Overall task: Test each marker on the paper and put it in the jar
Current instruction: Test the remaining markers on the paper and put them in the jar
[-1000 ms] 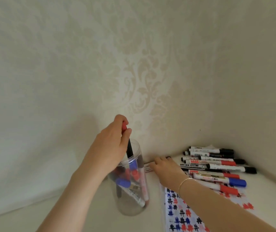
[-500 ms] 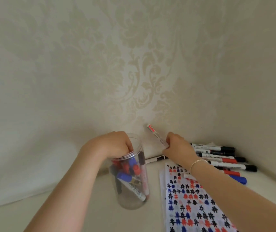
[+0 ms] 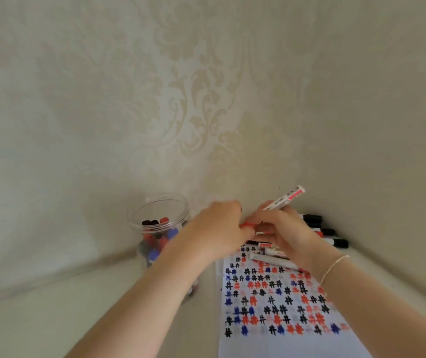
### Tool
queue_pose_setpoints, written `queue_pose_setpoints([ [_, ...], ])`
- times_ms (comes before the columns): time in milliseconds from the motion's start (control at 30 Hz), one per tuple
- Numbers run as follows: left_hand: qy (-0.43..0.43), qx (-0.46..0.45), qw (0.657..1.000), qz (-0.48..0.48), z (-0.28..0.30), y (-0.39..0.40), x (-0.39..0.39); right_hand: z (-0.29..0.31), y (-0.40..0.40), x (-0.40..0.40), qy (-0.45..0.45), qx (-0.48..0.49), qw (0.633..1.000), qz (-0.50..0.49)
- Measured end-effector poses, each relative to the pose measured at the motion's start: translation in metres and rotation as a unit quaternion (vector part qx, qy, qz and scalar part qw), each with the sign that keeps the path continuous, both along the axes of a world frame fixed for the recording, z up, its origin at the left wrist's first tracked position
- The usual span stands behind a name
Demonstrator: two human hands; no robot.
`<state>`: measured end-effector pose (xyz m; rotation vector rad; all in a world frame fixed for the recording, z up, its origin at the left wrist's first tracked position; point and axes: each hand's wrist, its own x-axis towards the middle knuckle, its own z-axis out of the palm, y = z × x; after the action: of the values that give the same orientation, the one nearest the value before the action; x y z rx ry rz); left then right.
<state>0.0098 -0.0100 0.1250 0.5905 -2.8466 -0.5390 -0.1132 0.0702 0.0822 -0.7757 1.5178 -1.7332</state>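
Both your hands meet at frame center: your right hand (image 3: 281, 231) grips the red marker (image 3: 285, 198), your left hand (image 3: 219, 228) pinches its red cap (image 3: 246, 224). Paper (image 3: 271, 301) lies lower right, jar (image 3: 159, 223) left.

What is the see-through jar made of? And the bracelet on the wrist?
The clear round jar looks like smooth, shiny plastic, though it could be glass: the markers inside show through its wall. The thin pale bracelet on the right wrist looks like fine metal chain or beads; it is too small to tell which.
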Motion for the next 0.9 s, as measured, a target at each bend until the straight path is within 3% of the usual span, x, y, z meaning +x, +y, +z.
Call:
queue_pose_setpoints([
  [67, -0.019, 0.054, 0.998, -0.038, -0.022, 0.003, -0.013, -0.001, 0.009, -0.001, 0.017, 0.009, 1.000, -0.012],
  [233, 0.068, 0.231, 0.965, -0.107, -0.041, 0.011, -0.018, -0.007, 0.032, -0.010, 0.091, 0.049, 0.994, -0.027],
  [433, 0.052, 0.299, 0.939, -0.159, -0.045, 0.033, -0.016, -0.008, 0.049, -0.002, 0.152, 0.057, 0.986, -0.024],
  [633, 0.103, 0.367, 0.910, -0.162, -0.053, 0.048, -0.016, -0.007, 0.067, 0.001, 0.103, 0.049, 0.993, 0.032],
  [800, 0.091, 0.502, 0.837, -0.195, -0.053, 0.052, -0.013, -0.002, 0.079, 0.005, 0.070, 0.012, 0.996, 0.052],
  [833, 0.087, 0.509, 0.833, -0.198, -0.054, 0.052, -0.011, -0.001, 0.080, 0.005, 0.085, 0.014, 0.995, 0.053],
  [900, 0.072, 0.470, 0.857, -0.200, -0.055, 0.052, -0.010, -0.003, 0.083, 0.003, 0.108, 0.025, 0.993, 0.043],
])
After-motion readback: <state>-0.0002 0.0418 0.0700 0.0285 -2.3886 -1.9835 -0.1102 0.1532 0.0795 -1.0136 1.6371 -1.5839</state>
